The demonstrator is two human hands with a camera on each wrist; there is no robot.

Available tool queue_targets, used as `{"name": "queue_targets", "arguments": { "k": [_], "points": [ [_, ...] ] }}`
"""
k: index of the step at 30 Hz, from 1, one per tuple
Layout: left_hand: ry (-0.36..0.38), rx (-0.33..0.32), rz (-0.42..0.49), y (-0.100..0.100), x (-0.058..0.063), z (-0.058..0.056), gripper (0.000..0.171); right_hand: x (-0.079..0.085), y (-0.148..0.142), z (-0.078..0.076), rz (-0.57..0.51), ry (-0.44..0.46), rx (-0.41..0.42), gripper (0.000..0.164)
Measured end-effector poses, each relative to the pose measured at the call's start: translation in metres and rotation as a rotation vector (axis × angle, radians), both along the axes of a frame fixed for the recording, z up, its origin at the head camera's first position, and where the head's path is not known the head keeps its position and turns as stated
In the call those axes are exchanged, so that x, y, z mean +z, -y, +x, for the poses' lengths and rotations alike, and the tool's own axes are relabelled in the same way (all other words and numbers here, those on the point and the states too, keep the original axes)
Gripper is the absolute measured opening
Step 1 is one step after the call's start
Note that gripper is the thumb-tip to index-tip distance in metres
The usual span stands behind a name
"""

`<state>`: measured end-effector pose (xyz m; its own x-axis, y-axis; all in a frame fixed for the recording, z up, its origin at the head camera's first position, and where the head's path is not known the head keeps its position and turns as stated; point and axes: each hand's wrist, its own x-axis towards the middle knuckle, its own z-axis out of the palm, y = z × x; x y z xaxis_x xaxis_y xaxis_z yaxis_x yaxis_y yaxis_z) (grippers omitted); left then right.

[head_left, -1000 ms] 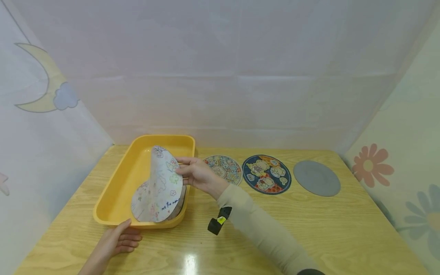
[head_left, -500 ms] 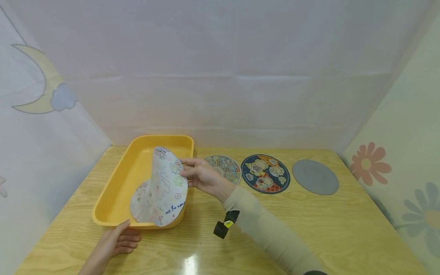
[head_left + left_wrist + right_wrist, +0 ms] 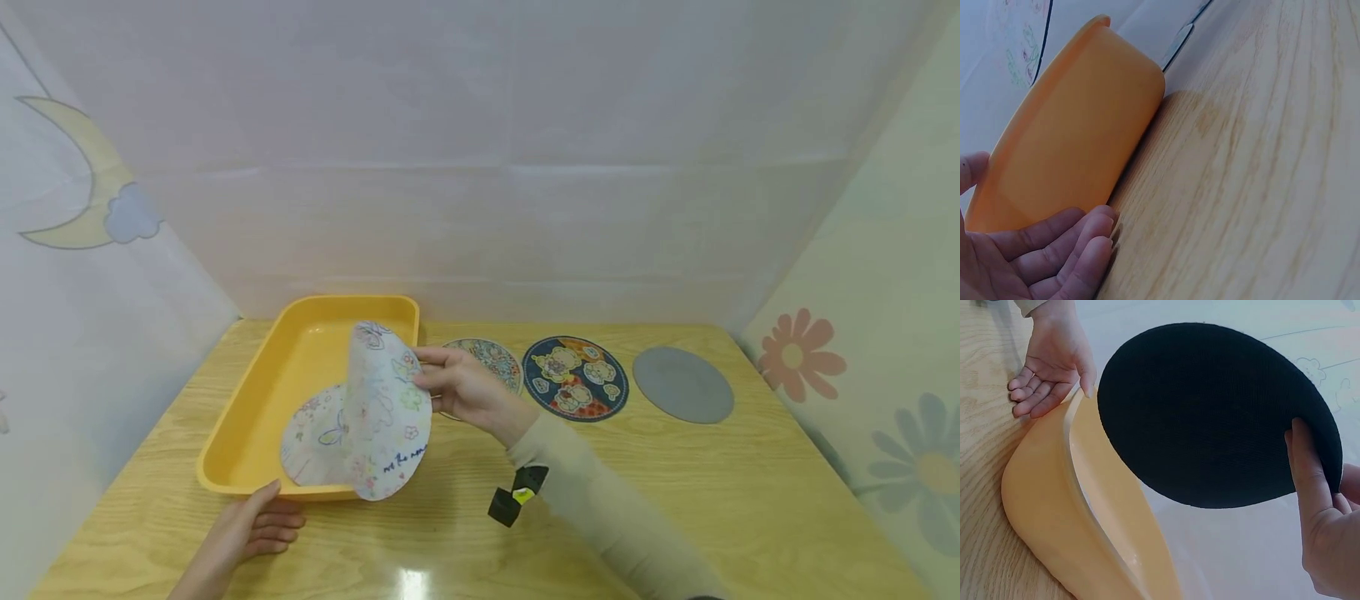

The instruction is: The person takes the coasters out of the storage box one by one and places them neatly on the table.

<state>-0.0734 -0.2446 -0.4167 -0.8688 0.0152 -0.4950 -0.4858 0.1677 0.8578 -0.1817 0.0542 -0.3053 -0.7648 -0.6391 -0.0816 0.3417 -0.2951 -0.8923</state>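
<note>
Raised mat has moved right, pinched in my right hand; my left hand holds the tray at its near rim.

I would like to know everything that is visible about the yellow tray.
The yellow tray is deep, open-topped and roughly rectangular, with rounded corners, a projecting rim and smooth walls that look like plastic. It stands on the wooden table, at the left. The left hand rests its thumb on the near rim. Printed material shows inside; a raised round mat hides the near right corner from the head camera.
</note>
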Motion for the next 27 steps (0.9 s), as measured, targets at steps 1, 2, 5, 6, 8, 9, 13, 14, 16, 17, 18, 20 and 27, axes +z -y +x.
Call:
{"name": "queue_targets", "arguments": {
  "k": [1,2,5,6,8,9,13,14,16,17,18,20,27],
  "points": [
    [0.0,0.001,-0.001,0.0,0.0,0.0,0.07,0.0,-0.002,0.001,0.001,-0.004,-0.001,0.048],
    [0.0,0.003,-0.002,0.0,0.0,0.0,0.07,0.001,-0.003,0.001,-0.003,-0.003,0.0,0.048],
    [0.0,0.005,-0.002,0.0,-0.001,0.0,0.07,0.001,-0.008,0.002,-0.016,-0.008,0.001,0.048],
    [-0.001,0.006,-0.002,0.0,-0.001,0.0,0.07,0.001,-0.01,0.003,-0.024,-0.009,0.003,0.048],
    [-0.005,0.006,-0.002,0.0,-0.001,0.001,0.07,0.0,-0.013,0.003,-0.035,-0.013,0.013,0.049],
    [-0.005,0.007,-0.002,0.0,-0.001,0.001,0.07,0.0,-0.015,0.003,-0.041,-0.016,0.017,0.049],
    [-0.005,0.019,0.001,0.0,-0.001,0.001,0.069,0.0,-0.024,0.004,-0.057,-0.035,0.017,0.049],
    [-0.004,0.022,0.003,0.0,-0.001,0.001,0.069,-0.001,-0.026,0.004,-0.059,-0.04,0.011,0.049],
    [-0.003,0.027,0.007,-0.001,0.0,0.0,0.068,-0.001,-0.032,0.004,-0.058,-0.05,0.0,0.049],
    [-0.003,0.027,0.007,-0.001,0.0,0.0,0.068,-0.001,-0.034,0.004,-0.058,-0.054,-0.005,0.048],
    [-0.002,0.029,0.008,-0.001,0.0,0.0,0.068,-0.001,-0.037,0.004,-0.056,-0.059,-0.009,0.048],
    [-0.003,0.03,0.008,-0.001,0.0,0.0,0.068,-0.002,-0.042,0.003,-0.057,-0.06,-0.024,0.047],
    [0.003,0.028,0.001,-0.002,0.0,0.0,0.068,0.001,-0.063,0.003,-0.077,-0.088,-0.059,0.043]
  ]
}}
